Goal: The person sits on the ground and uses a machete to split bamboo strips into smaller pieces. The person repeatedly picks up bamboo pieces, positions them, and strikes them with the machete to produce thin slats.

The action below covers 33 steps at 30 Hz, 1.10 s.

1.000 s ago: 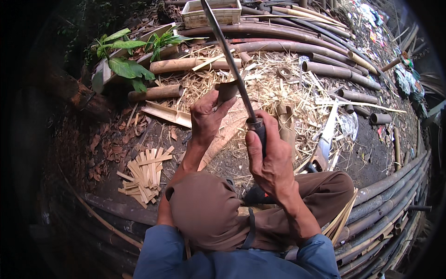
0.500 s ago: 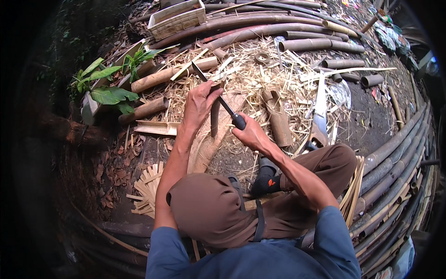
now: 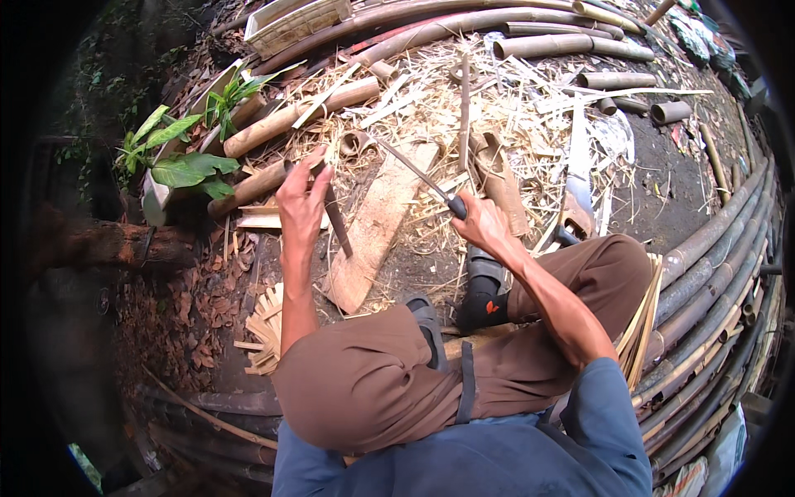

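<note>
My left hand [image 3: 301, 199] is closed around a dark bamboo strip [image 3: 338, 222], which slants down toward a flat wooden board [image 3: 383, 224] on the ground. In my right hand [image 3: 484, 224] I grip the black handle of a long-bladed knife [image 3: 421, 173]. Its blade points up and to the left, apart from the bamboo strip, above the far end of the board. A second narrow bamboo strip [image 3: 464, 116] is beyond the knife, over the shavings; I cannot tell whether it rests on anything. A cut bamboo section [image 3: 498, 186] lies right of the board.
Pale shavings [image 3: 431, 99] cover the ground ahead. A handsaw [image 3: 577, 174] lies to the right, near my bent knee. Bamboo poles [image 3: 704, 265] are stacked on my right. Bamboo pieces [image 3: 302, 116], a leafy plant [image 3: 186, 170] and a plastic crate [image 3: 298, 26] are at the left and back.
The knife has come away from the bamboo and moved right with my right hand. My left hand has shifted left with one strip. The other strip now appears apart, farther right.
</note>
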Tool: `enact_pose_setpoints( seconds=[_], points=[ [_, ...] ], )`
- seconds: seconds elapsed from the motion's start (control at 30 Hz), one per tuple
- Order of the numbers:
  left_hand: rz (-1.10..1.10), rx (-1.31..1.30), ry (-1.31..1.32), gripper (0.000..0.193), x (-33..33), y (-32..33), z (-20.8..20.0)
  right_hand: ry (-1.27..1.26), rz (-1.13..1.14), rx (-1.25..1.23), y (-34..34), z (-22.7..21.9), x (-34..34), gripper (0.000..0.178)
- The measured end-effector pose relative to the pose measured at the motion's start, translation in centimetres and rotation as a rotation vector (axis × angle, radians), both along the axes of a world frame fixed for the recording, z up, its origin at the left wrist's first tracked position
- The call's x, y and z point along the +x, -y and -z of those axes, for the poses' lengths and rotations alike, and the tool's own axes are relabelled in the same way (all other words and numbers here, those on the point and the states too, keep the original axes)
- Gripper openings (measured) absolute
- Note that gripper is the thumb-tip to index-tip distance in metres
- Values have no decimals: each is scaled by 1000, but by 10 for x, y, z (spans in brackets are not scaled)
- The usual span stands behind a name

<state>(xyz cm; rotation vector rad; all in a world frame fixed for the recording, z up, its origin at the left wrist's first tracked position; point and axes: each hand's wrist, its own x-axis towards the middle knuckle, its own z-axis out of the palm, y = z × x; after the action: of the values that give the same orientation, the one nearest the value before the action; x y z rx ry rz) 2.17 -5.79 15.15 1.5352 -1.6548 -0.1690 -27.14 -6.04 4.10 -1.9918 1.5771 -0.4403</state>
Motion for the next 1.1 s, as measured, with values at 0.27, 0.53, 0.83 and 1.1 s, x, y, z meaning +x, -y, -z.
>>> enact_pose_setpoints(
  seconds=[0.27, 0.53, 0.83, 1.1],
  points=[
    [-270, -409, -372, 34, 48, -45, 15, 355, 25, 82, -84, 20, 64, 37],
    [-375, -540, -975, 48, 36, -45, 53, 516, 22, 388, -113, 12, 103, 40],
    [-399, -606, -1013, 48, 24, -44, 26, 683, -131, 546, -92, -51, 139, 46],
    [-267, -585, -973, 48, 20, -56, 29, 477, -123, 409, -93, -3, 141, 40]
  ],
)
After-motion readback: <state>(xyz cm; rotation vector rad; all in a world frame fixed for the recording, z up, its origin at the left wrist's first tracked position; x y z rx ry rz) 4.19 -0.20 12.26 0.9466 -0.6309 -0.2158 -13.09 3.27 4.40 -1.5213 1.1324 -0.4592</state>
